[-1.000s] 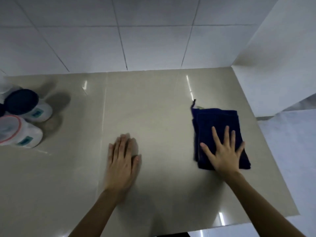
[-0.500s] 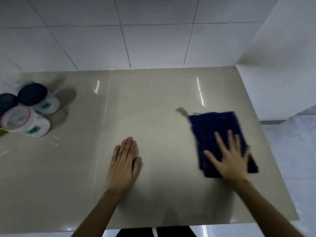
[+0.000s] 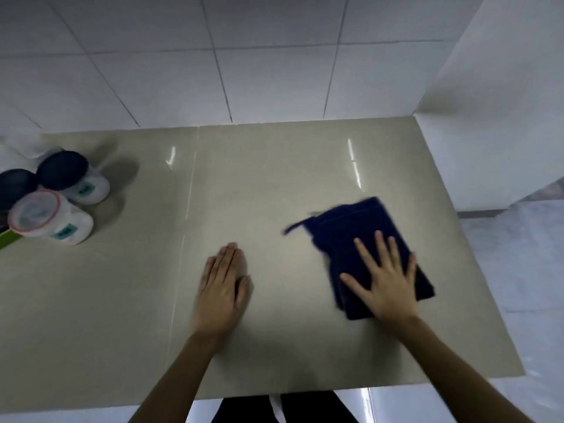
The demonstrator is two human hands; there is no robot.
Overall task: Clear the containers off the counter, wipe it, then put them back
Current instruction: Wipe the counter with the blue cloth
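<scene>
A folded dark blue cloth (image 3: 351, 233) lies on the beige counter (image 3: 274, 178), right of the middle. My right hand (image 3: 384, 279) presses flat on the cloth's near half with the fingers spread. Resting palm down on the bare counter, my left hand (image 3: 222, 285) has its fingers together and holds nothing. At the far left stand a white jar with a dark lid (image 3: 73, 177), a white jar with a clear, red-rimmed lid (image 3: 48, 218), and another dark-lidded jar (image 3: 15, 187) cut by the frame edge.
White tiled wall (image 3: 274, 71) runs behind the counter. A white side wall (image 3: 503, 102) closes off the back right corner. The counter's front edge is close to my body. A green object (image 3: 6, 241) peeks in at the left edge.
My right hand has slid the cloth leftward and turned it, so it now lies slanted. My left hand stays flat in about the same place. The view has shifted to the left.
</scene>
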